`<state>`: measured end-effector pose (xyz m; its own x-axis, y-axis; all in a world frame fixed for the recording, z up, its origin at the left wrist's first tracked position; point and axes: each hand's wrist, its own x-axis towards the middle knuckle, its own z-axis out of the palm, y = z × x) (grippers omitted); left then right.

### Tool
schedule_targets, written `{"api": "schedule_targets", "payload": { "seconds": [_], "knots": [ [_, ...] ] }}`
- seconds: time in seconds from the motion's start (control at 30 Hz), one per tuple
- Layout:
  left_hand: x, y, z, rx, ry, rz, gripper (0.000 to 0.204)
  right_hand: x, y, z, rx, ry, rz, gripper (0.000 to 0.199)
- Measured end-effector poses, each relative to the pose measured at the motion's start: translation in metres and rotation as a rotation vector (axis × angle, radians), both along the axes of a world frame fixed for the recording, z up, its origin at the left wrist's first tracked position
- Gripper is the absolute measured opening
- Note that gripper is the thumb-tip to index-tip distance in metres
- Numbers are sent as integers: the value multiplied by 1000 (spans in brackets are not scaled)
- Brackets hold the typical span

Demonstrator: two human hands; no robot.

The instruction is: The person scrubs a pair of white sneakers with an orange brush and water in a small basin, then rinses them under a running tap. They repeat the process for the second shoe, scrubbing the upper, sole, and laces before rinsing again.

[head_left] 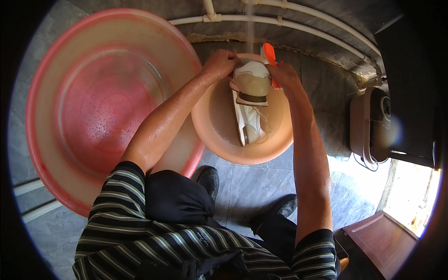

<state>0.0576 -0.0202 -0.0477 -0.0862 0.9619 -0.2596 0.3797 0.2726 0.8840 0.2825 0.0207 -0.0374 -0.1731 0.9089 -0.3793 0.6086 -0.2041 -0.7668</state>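
Note:
A white and beige shoe (252, 80) with a dark band near its end is held up over the peach-coloured basin (267, 157). My left hand (220, 64) is closed at the shoe's upper left side, with its fingertips partly hidden. On the other side, my right hand (283, 75) is wrapped round an orange brush (269, 53), close against the shoe; the bristles are hard to make out. Beneath, a second white shoe (252, 123) lies tilted inside the basin. A thin stream of water (250, 32) falls behind the held shoe.
A large red and cream tub (39, 116) stands at the left, touching the basin's side. White pipes (298, 27) run along the back wall. At the right are a beige and black appliance (368, 121) and a brown panel (385, 242). My shoes (208, 181) stand on grey tiles.

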Motion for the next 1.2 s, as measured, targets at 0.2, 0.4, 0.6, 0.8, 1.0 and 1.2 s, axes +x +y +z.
{"api": "schedule_targets", "payload": {
  "seconds": [0.2,0.4,0.6,0.8,1.0,1.2],
  "knots": [
    [3,-1,2,-40,44,-47,27,4,-7,2,-1,44,-42,39],
    [19,-23,-11,277,318,-135,26,26,-24,-26,-54,12,36,34],
    [45,-65,-25,385,368,-215,24,52,-84,-49,-90,198,-147,41],
    [42,-86,-31,372,464,-209,19,101,-134,21,155,-137,81,38],
    [60,-89,-34,493,530,-279,17,93,-168,32,199,-158,340,35],
    [75,-90,-31,557,589,-306,18,12,-140,-43,210,-192,231,32]
  ]
}}
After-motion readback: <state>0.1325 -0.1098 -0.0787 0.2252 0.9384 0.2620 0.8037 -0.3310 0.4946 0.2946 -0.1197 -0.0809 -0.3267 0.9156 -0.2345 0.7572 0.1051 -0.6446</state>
